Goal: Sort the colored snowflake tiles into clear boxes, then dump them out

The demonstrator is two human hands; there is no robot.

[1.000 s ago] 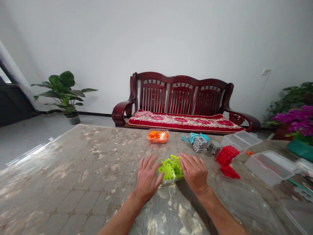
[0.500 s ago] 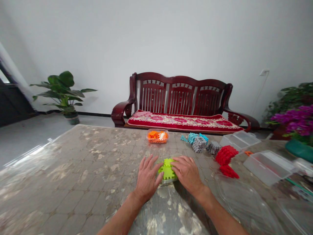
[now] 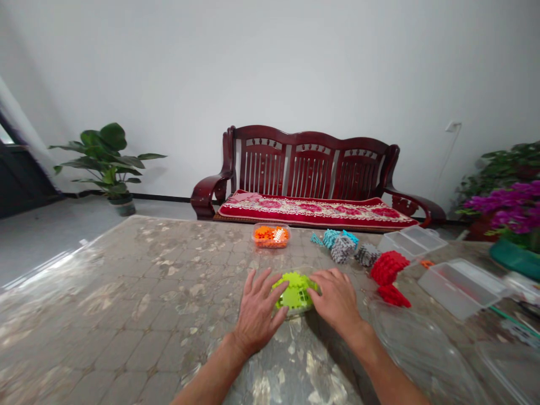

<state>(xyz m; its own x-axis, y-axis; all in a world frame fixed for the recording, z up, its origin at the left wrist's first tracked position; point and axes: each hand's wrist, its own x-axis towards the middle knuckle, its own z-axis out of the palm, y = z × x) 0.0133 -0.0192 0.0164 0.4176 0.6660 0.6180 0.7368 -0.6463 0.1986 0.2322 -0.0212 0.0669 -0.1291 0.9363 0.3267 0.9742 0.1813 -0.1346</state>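
Observation:
Bright green interlocking plastic pieces [image 3: 293,295] lie in a clear container [image 3: 291,314] on the table in front of me. My left hand [image 3: 260,308] is at the container's left side, its fingers spread and the tips by the green pieces. At the right side is my right hand [image 3: 335,298], with fingers apart and bent over the edge of the green pieces. Neither hand is closed round anything. Parts of the container's sides are hidden behind my fingers.
A clear box of orange pieces [image 3: 272,236] stands farther back. Blue pieces [image 3: 335,237], grey pieces [image 3: 342,249] and red pieces [image 3: 388,269] lie to the right, near translucent boxes [image 3: 464,287] and a clear lid [image 3: 422,343]. A flower pot [image 3: 514,259] stands at far right.
My right hand has moved slightly right and the hands are farther apart. More of the green pieces shows between them.

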